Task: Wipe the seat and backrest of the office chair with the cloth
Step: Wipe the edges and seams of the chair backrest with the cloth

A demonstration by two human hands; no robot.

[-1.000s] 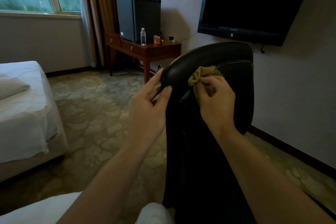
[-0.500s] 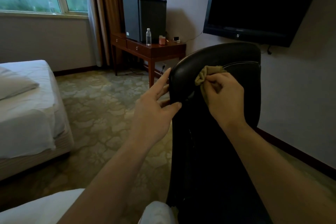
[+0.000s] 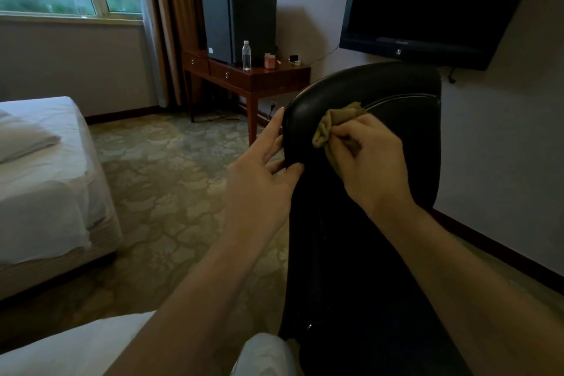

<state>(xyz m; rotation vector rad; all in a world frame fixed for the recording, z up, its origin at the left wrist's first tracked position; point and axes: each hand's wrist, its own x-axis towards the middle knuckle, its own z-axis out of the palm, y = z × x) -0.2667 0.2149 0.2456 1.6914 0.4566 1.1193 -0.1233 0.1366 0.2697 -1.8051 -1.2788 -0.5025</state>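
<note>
The left edge of the tall black leather backrest (image 3: 381, 82) is pinched by the left hand (image 3: 262, 180), so the chair is held steady. Just to the right, a crumpled olive-green cloth (image 3: 332, 122) is gripped in the right hand (image 3: 372, 162) and pressed on the backrest's top. The backrest is likely being wiped. Next, the cloth must be rubbed down and across firmly. The seat is not seen. Far off, a clear plastic bottle (image 3: 246, 55) is stood on a brown wooden table (image 3: 274, 76).

hotel rm: white-sheeted bed (image 3: 45, 180), wall tv (image 3: 427, 0), minifridge (image 3: 238, 24) on wooden desk (image 3: 259, 76), patterned carpet (image 3: 171, 186).
</note>
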